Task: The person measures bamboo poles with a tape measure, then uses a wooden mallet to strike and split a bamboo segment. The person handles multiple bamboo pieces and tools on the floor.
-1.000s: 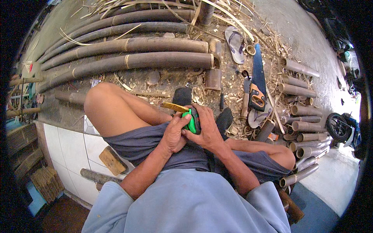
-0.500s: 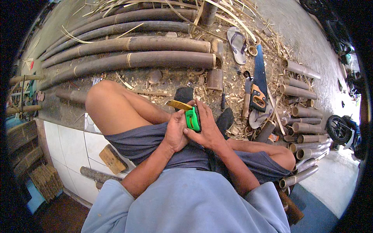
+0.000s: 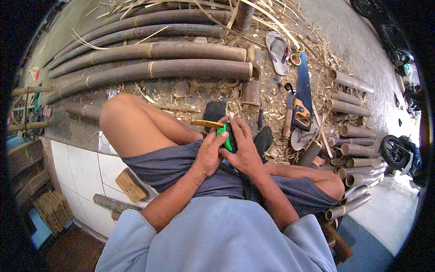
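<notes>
A green and black tape measure [image 3: 228, 143] is held between my two hands, just above my lap. Its short yellow blade [image 3: 207, 123] sticks out toward the left. My left hand [image 3: 208, 155] is closed on the near left side of the case, the thumb lying against the green part. Around the other side wraps my right hand [image 3: 244, 147], its fingers curled over the far end where the blade comes out. Much of the case is hidden behind the fingers.
Long bamboo poles [image 3: 195, 70] lie across the ground beyond my knees. A handsaw [image 3: 302, 99], a sheathed-looking blade with a wooden handle [image 3: 288, 115] and grey sandals [image 3: 276, 52] lie among shavings. Cut bamboo pieces [image 3: 349, 107] line the right; a wooden block [image 3: 131, 185] rests on white tiles.
The tape measure has turned in my hands, so less of its green face shows. Its yellow blade now lies more level, and my left thumb has moved up onto the case.
</notes>
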The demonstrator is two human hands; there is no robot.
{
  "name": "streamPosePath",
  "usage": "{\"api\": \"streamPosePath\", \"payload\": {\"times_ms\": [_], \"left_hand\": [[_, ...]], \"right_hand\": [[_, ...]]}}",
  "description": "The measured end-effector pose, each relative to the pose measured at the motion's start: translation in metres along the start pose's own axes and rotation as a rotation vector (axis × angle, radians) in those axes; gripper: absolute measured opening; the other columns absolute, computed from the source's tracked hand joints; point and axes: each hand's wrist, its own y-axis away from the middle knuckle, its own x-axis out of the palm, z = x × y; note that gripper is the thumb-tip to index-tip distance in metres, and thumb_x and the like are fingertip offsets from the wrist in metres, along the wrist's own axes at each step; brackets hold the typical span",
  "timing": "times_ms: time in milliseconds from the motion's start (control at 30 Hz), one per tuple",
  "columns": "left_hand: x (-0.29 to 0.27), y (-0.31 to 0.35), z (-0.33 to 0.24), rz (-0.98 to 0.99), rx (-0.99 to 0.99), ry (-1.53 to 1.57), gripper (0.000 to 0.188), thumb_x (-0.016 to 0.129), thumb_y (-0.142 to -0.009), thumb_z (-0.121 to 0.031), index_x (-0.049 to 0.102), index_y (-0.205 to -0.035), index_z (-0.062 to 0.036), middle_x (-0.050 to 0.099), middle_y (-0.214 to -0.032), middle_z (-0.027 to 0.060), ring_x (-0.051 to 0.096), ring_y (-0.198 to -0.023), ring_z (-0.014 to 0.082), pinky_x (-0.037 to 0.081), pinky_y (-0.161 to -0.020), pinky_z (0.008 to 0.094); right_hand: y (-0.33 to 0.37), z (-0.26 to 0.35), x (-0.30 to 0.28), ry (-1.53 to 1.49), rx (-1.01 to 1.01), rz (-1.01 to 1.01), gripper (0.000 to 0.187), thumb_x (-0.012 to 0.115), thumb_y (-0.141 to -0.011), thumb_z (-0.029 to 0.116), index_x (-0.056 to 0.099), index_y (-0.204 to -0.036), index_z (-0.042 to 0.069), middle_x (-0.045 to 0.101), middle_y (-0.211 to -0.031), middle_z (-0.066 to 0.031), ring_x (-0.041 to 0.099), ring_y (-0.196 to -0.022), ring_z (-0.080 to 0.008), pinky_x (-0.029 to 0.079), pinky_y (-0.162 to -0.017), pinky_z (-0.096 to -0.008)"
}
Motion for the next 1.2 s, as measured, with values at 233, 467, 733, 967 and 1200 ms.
{"api": "streamPosePath", "payload": {"times_ms": [233,467,733,967,1200], "left_hand": [[-0.003,-0.008,0.006,-0.081,-0.023,0.347,0.046,0.041,-0.102,-0.028,0.046,-0.141,-0.0044,0.059,-0.132,0.0120,0.059,-0.121,0.0234,0.046,-0.108,0.0391],[-0.001,-0.012,0.004,-0.172,0.084,0.149,0.049,0.029,-0.102,-0.037,0.058,-0.123,-0.0035,0.064,-0.116,0.0100,0.063,-0.104,0.0217,0.049,-0.097,0.0343],[-0.002,-0.002,-0.007,-0.211,0.182,-0.096,0.080,0.012,-0.103,-0.065,0.063,-0.104,-0.0035,0.066,-0.095,0.0077,0.062,-0.089,0.0183,0.049,-0.086,0.0306],[-0.004,-0.003,-0.010,-0.244,0.107,-0.208,0.071,0.017,-0.106,-0.060,0.062,-0.107,-0.0042,0.065,-0.096,0.0072,0.062,-0.088,0.0174,0.049,-0.085,0.0303],[0.005,-0.004,-0.019,-0.173,-0.029,0.202,0.050,0.034,-0.108,-0.051,0.054,-0.124,-0.0081,0.063,-0.115,0.0087,0.063,-0.108,0.0208,0.051,-0.098,0.0362]], "right_hand": [[0.008,-0.005,0.007,-1.011,0.665,-0.163,0.070,0.045,-0.105,0.043,0.022,-0.159,0.006,0.046,-0.148,-0.0175,0.053,-0.128,-0.0252,0.043,-0.108,-0.0380],[0.013,0.012,0.023,-0.554,0.399,-0.219,0.051,0.047,-0.106,0.031,0.043,-0.144,-0.002,0.055,-0.134,-0.0187,0.054,-0.124,-0.0249,0.040,-0.108,-0.0372],[0.023,0.031,0.007,-0.388,0.240,-0.109,0.049,0.068,-0.094,0.022,0.051,-0.135,0.000,0.062,-0.124,-0.0214,0.063,-0.113,-0.0345,0.047,-0.100,-0.0407],[0.008,0.035,-0.008,-0.232,0.140,0.026,0.051,0.072,-0.092,0.025,0.055,-0.133,0.001,0.061,-0.127,-0.0218,0.065,-0.107,-0.0427,0.051,-0.096,-0.0450],[-0.001,0.025,-0.014,0.133,-0.081,0.002,0.082,0.079,-0.082,0.038,0.044,-0.147,0.004,0.043,-0.144,-0.0226,0.050,-0.126,-0.0450,0.045,-0.106,-0.0480]]}}
